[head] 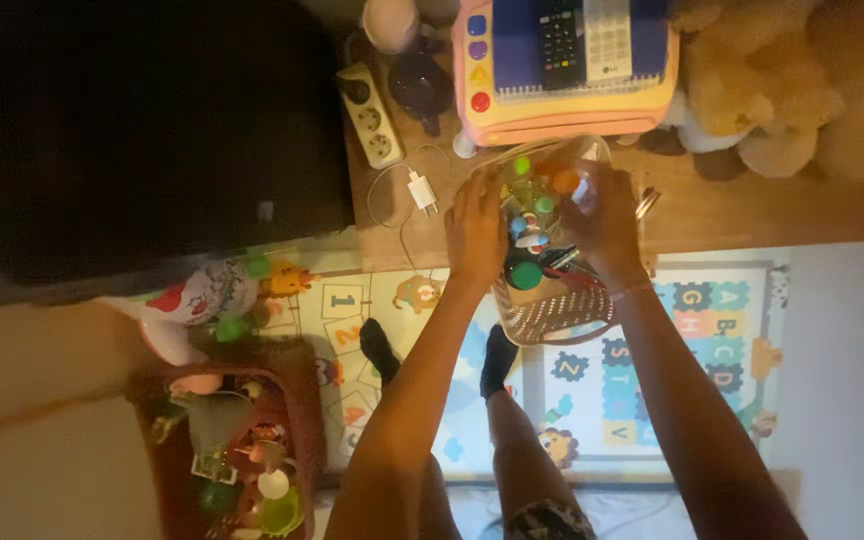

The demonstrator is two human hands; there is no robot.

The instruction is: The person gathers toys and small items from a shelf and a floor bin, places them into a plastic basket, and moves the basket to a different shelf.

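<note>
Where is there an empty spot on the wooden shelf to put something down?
Bare wood shows right of the clear basket, between the right hand and the plush toys. A smaller patch lies by the left hand, below the white charger and power strip. Behind the basket, the pink toy console crowds it.

A brown wooden worktop (752,215) across the upper frame carries a white power strip (371,115), white charger plug (422,190), pink-and-yellow toy case (572,105) and tan plush toy (782,90).
</note>
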